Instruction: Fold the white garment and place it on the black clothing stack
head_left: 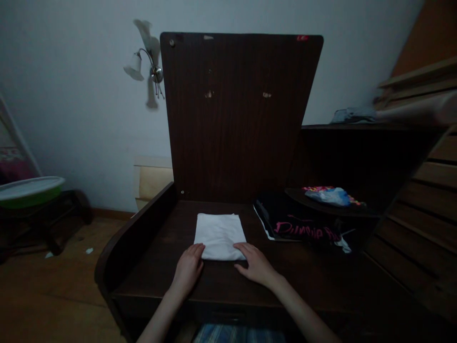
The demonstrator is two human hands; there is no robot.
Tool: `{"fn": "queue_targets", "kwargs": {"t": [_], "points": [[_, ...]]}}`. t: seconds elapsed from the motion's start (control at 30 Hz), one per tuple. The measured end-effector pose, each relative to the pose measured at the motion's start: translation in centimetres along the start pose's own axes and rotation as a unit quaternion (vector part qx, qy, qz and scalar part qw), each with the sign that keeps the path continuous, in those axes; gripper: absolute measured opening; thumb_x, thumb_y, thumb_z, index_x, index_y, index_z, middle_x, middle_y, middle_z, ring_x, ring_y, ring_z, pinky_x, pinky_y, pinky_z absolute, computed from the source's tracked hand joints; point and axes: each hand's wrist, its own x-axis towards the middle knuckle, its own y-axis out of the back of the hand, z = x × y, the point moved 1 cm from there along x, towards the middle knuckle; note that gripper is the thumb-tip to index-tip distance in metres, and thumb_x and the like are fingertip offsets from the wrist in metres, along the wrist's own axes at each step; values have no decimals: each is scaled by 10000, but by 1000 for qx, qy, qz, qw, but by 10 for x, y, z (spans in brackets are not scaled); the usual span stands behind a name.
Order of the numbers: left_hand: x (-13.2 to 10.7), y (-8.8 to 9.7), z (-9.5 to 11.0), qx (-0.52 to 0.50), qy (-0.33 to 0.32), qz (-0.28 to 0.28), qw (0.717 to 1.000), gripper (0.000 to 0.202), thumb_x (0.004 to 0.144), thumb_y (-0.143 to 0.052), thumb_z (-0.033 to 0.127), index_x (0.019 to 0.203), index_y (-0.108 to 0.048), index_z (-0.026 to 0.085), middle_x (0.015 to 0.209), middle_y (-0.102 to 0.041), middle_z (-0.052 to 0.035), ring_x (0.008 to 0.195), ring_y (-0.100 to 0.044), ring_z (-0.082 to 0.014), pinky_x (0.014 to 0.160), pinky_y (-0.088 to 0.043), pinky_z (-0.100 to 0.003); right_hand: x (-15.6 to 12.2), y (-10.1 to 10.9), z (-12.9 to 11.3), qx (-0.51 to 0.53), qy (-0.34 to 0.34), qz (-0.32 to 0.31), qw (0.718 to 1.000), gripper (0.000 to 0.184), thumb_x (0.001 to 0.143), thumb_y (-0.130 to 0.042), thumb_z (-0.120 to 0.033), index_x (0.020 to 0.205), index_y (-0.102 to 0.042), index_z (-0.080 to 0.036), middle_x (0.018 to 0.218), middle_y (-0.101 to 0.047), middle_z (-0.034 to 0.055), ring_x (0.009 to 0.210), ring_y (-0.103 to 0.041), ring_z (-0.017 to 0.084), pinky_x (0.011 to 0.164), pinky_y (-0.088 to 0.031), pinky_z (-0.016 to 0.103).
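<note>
A folded white cloth (219, 233) lies flat on a dark wooden desk (160, 247). My left hand (188, 269) rests at the cloth's near left corner, fingers lying flat on the desk and touching the edge. My right hand (255, 264) lies at the near right corner, fingers stretched out over the edge of the cloth. Neither hand grips anything.
A black folded garment with pink lettering (300, 228) lies to the right of the cloth. A small shelf (321, 202) above it holds a colourful packet (330, 195). A tall dark back panel (235, 114) rises behind. A wall lamp (148, 62) and a green basin (30, 190) are at left.
</note>
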Motion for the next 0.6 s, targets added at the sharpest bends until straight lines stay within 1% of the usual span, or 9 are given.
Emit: {"fn": "queue_targets", "kwargs": {"t": [0.1, 0.17, 0.23, 0.3, 0.37, 0.43, 0.5, 0.57, 0.6], "points": [[10, 12, 8, 16, -9, -20, 1000, 331, 680, -466, 65, 947, -619, 186, 965, -643, -105, 941, -569, -233, 855, -398, -352, 16, 1, -17, -85, -3, -36, 996, 525, 659, -614, -341, 1144, -516, -167, 1092, -564, 121, 1032, -500, 260, 910, -368, 385], [17, 22, 13, 19, -30, -42, 999, 237, 692, -484, 108, 852, -637, 191, 840, -655, -97, 849, -592, -238, 806, -404, -339, 27, -2, -27, -131, 13, -38, 991, 522, 654, -617, -298, 1147, -509, -162, 1112, -546, 129, 1045, -487, 266, 907, -363, 377], [22, 31, 16, 9, -39, -57, 998, 192, 695, -491, 144, 797, -644, 198, 764, -652, -80, 784, -601, -231, 753, -408, -311, 36, -7, -34, -157, 27, -39, 986, 499, 654, -601, -214, 1140, -507, -155, 1127, -542, 133, 1046, -492, 261, 885, -377, 355], [26, 39, 16, -11, -27, -66, 997, 195, 696, -489, 180, 806, -647, 202, 711, -640, -55, 722, -602, -214, 684, -410, -278, 43, -11, -38, -172, 24, -55, 983, 438, 653, -577, -148, 1089, -538, -154, 1057, -588, 127, 979, -539, 254, 817, -410, 334], [29, 45, 13, -48, -6, -75, 996, 228, 697, -481, 212, 858, -642, 203, 642, -616, -20, 645, -589, -188, 619, -403, -250, 49, -8, -40, -170, 10, -70, 983, 352, 669, -546, -136, 1019, -578, -159, 955, -634, 115, 888, -583, 253, 742, -428, 322], [34, 51, 9, -109, 9, -73, 991, 273, 702, -477, 247, 926, -623, 192, 603, -595, 5, 590, -572, -167, 586, -400, -238, 59, 2, -41, -137, -8, -78, 988, 265, 685, -524, -160, 932, -619, -162, 884, -658, 104, 831, -604, 257, 691, -430, 315], [41, 58, 6, -199, 17, -43, 979, 334, 706, -493, 307, 993, -590, 166, 663, -615, -5, 628, -580, -167, 601, -419, -242, 72, 17, -43, -68, -24, -100, 992, 189, 675, -523, -181, 816, -648, -160, 805, -671, 78, 780, -611, 256, 651, -427, 302], [50, 65, 2, -294, 23, 18, 955, 428, 711, -508, 376, 1073, -536, 150, 787, -637, -32, 739, -593, -180, 658, -444, -256, 86, 32, -44, 35, -46, -150, 987, 125, 639, -532, -163, 691, -645, -151, 692, -661, 41, 702, -608, 232, 604, -419, 277], [54, 68, -1, -334, 30, 60, 940, 463, 720, -503, 404, 1109, -505, 153, 844, -637, -40, 791, -592, -183, 689, -450, -262, 93, 39, -45, 104, -64, -176, 977, 113, 622, -531, -149, 663, -637, -147, 648, -650, 25, 664, -601, 214, 583, -417, 265]]}}
